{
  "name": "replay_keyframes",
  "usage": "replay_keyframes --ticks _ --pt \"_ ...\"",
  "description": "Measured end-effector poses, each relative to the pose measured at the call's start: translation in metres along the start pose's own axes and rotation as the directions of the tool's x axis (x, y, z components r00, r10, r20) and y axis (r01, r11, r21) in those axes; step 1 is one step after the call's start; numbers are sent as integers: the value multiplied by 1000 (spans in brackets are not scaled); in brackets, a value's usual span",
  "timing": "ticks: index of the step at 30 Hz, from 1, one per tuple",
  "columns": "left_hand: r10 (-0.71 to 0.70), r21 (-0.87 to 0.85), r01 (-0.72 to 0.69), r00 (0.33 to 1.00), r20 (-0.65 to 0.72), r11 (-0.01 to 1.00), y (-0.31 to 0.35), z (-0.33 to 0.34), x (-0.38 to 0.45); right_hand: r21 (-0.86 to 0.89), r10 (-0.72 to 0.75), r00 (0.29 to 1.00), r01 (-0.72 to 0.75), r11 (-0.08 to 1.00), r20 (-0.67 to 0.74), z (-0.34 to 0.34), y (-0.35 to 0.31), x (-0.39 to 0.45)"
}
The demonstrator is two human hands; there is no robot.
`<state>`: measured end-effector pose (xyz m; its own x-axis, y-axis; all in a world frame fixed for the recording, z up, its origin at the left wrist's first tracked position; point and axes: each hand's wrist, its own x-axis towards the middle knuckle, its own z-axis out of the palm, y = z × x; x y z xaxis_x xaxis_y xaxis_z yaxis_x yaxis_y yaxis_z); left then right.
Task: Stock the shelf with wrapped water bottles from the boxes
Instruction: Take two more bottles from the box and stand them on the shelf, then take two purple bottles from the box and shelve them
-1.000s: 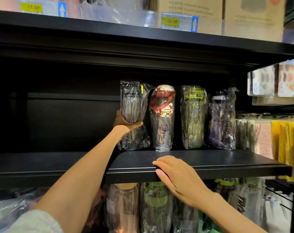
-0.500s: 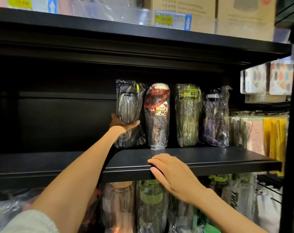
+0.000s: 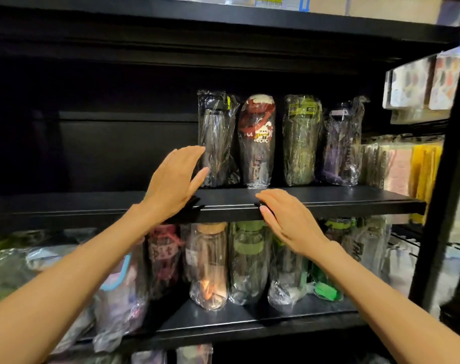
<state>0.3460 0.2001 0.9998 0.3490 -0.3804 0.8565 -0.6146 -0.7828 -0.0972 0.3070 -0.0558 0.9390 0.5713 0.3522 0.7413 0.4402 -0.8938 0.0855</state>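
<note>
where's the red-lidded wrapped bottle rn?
Head view: red-lidded bottle stands upright on the middle shelf, second from left, between the black-lidded bottle and the green-lidded bottle.

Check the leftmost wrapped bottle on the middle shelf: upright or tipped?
Upright: the leftmost bottle stands on its base in line with its neighbours, beside the open left hand.

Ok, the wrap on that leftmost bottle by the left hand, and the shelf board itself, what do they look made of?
The leftmost wrapped bottle sits in thin clear plastic film, glossy: it crinkles and throws bright streaks. The bottle inside looks like dark translucent plastic, though that is hard to tell. The shelf looks like black painted metal, matte with a faint sheen along its thin folded front edge.
</note>
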Motion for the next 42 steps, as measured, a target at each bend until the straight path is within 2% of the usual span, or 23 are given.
replay_keyframes --ticks 1,3,10,19,25,30,32,35,37,39,42 --pt "81 56 -81 997 0 995 5 -4 -13 -1 14 1000 -14 1000 -27 -2 -3 -6" --pt "148 154 -154 988 47 976 15 -9 -40 0 33 997 -33 999 -67 -5 -9 -22" --pt "122 290 -180 971 206 940 70 -11 -140 19 11 1000 -10 1000 -18 -13 -27 -100" --pt "-54 277 -55 927 371 959 185 21 -277 164 -12 988 -15 986 157 6 -29 -264" --pt "-176 217 69 835 521 974 231 68 -378 279 84 942 -181 943 325 62 -32 -380" --pt "-231 164 165 770 595 973 263 127 -473 264 193 839 -365 893 508 130 -40 -480" --pt "-242 132 206 723 647 970 278 153 -515 226 236 776 -435 872 584 156 -46 -522" --pt "-303 108 333 619 725 937 300 196 -585 154 301 675 -527 836 673 199 -53 -586" --pt "-353 104 441 533 769 892 317 222 -630 95 343 572 -599 795 745 230 -56 -632" --pt "-428 156 550 410 806 820 337 248 -676 40 388 447 -695 718 806 261 -59 -680" --pt "-493 192 716 238 837 671 371 282 -743 -12 424 350 -759 651 835 302 -63 -754"
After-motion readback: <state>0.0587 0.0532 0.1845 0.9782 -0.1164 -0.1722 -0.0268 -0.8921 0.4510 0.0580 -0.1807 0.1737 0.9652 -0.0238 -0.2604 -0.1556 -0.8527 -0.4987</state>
